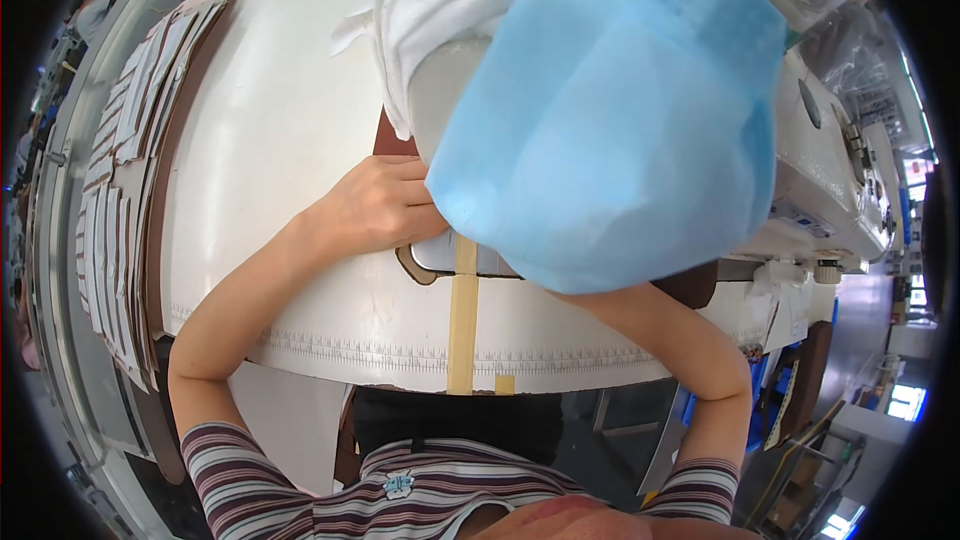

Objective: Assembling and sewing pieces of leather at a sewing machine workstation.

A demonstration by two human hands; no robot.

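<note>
My left hand (385,205) rests palm down on the white sewing machine table (270,90), its fingers curled in together. The fingertips pass out of sight under a large light blue fabric cover (610,130) that fills the middle of the view. Just beyond the knuckles, a piece of reddish-brown material (393,137) shows; whether the fingers grip it is hidden. My right forearm (665,330) reaches in from the right, and its hand is wholly hidden behind the blue fabric. White cloth (440,0) is draped over the machine's far part.
Stacks of pale, brown-edged pieces (120,170) lie along the table's left side. Yellow tape (462,320) crosses the printed ruler (340,348) near the front edge. At right stands the white machine body (825,160) with a knob (827,271). A dark brown edge (690,285) juts out below the blue fabric.
</note>
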